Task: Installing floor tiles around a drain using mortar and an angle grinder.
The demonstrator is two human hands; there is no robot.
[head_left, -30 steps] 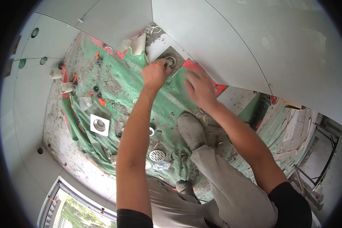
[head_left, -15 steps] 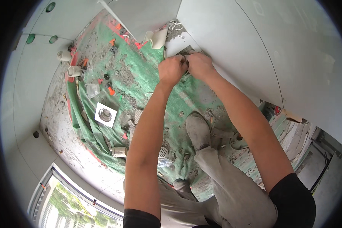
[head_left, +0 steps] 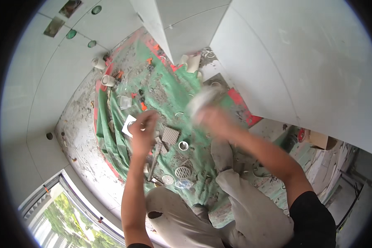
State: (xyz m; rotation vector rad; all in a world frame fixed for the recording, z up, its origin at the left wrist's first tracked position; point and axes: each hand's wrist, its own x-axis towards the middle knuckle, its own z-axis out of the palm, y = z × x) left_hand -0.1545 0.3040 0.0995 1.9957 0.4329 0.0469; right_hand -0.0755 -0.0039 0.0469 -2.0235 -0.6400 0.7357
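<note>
My right hand (head_left: 213,120), smeared by motion, is closed round a pale, whitish-grey thing (head_left: 203,99) too blurred to name. It is above the green woven sheet (head_left: 175,97) on the floor. My left hand (head_left: 143,134) is away to the left, fingers bent and apart, with nothing visible in them. Beside and partly behind it is a white square plate (head_left: 127,123) with a round centre. Beyond my right hand, a grey square patch (head_left: 215,79) with a pale ring lies by the wall panel.
On the sheet are a ribbed tile piece (head_left: 170,135), a short white pipe ring (head_left: 183,146), a round drain grate (head_left: 182,172), a hammer-like long tool (head_left: 154,159) and a clear plastic cup (head_left: 125,102). White pipe stubs (head_left: 108,80) stand along the left wall. A large pale panel (head_left: 301,70) rises at the right.
My hands have come apart from the spot by the wall. The left has moved down and left, the right back toward me with the pale thing. The view has shifted too.
</note>
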